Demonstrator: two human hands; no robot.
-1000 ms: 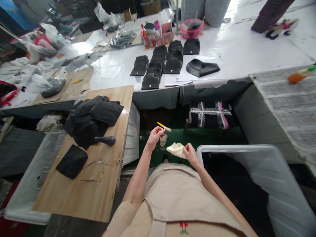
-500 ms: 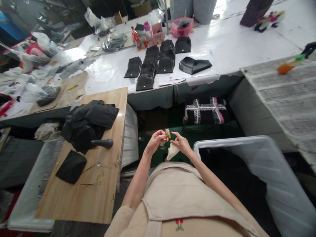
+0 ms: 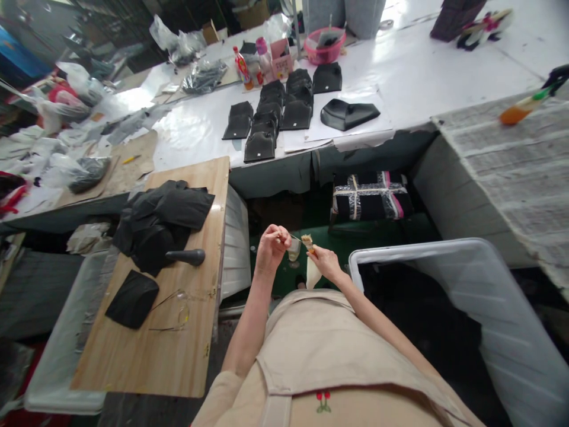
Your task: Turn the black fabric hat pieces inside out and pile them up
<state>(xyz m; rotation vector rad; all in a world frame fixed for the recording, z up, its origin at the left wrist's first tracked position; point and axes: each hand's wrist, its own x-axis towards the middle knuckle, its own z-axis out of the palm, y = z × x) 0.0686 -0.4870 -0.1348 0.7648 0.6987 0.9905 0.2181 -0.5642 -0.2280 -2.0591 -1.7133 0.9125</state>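
Note:
Both hands are held in front of my apron, over the gap between the wooden board and the white bin. My right hand [image 3: 326, 262] is closed around a small yellow-handled brush [image 3: 307, 241] with a frayed tan tip pointing up. A cream piece of fabric [image 3: 313, 275] hangs just below that hand; whether the fingers grip it I cannot tell. My left hand [image 3: 272, 246] is raised with its fingers pinched on a thin strand [image 3: 296, 238], which stretches toward the brush tip.
To the left, the wooden board [image 3: 178, 356] bears black fabric [image 3: 173, 204], a dark handled tool [image 3: 185, 256], a black piece [image 3: 132, 299] and glasses [image 3: 183, 311]. A white bin [image 3: 427, 244] stands right. Black moulded pieces [image 3: 260, 145] lie on the white table [image 3: 191, 130] ahead.
My left hand has moved left and up, away from the right, drawing out a thin strand. My right hand has closed around the brush, which was at the left fingers before.

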